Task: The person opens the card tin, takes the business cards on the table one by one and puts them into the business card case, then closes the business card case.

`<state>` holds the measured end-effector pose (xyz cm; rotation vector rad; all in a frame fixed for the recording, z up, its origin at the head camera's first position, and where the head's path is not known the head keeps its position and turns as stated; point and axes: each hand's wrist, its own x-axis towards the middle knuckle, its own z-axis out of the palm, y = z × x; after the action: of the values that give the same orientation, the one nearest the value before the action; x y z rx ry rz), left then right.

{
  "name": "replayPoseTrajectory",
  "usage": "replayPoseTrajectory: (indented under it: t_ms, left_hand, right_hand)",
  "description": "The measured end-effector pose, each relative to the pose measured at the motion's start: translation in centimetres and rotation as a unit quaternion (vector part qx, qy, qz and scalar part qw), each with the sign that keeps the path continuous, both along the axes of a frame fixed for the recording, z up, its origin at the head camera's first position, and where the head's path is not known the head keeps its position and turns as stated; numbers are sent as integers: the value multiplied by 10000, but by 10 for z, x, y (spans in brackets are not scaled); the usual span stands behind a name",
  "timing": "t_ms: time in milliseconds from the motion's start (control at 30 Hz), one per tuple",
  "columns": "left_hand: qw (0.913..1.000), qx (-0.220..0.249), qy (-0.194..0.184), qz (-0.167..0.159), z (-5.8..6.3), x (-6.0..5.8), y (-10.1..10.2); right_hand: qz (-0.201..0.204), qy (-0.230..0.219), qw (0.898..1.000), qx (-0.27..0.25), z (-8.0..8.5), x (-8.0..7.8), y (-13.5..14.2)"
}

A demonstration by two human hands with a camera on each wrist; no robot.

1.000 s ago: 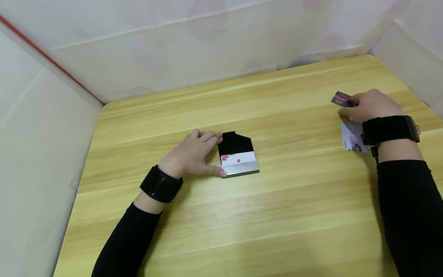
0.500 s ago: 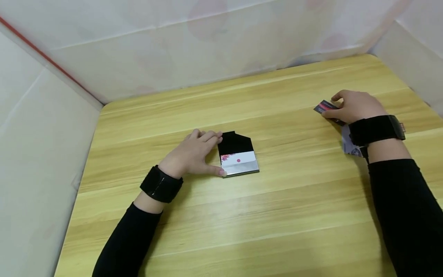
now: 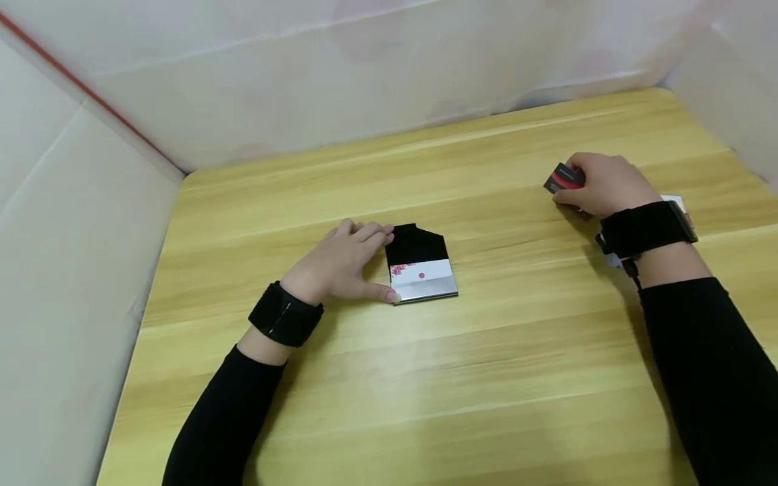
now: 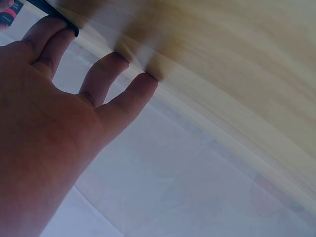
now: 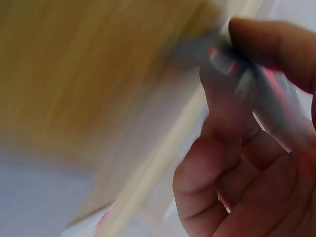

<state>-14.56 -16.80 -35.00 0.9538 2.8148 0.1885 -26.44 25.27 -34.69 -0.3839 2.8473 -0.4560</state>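
An open card case [image 3: 418, 247] lies on the table, its black lid flap folded away and its silver part nearer to me. Inside shows a white card [image 3: 434, 271] with pink flowers and a pink dot. My left hand [image 3: 348, 263] holds the case by its left side, thumb on the near corner and fingertips at the far one. To the right, my right hand [image 3: 610, 183] pinches a black business card [image 3: 560, 179] with a red-pink stripe between thumb and fingers. That card appears blurred in the right wrist view.
Under and behind the right wrist, parts of a white card [image 3: 675, 200] and a bluish card [image 3: 612, 260] show on the wooden table [image 3: 425, 378]. Pale sheeting [image 3: 292, 101] hangs along the back and the sides.
My right hand has drawn the black card leftward and toward me, off the spot by the other cards, and its grip has tightened. The left hand and the case stay put.
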Motion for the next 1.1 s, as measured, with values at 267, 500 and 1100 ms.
replayPoseTrajectory:
  t_ms: [267,500,1100]
  left_hand:
    - [10000,-53,-74,-40,2,-1,5]
    - [9999,-19,-114,-66,3,-1,7]
    - [9996,-177,-222,12,9,-3,12]
  right_hand:
    - [416,493,9976,-234,8,14,-30]
    - [556,1045,9913,-582,18,34,-58]
    - [1436,1657,9636,-1530,32,60,-87]
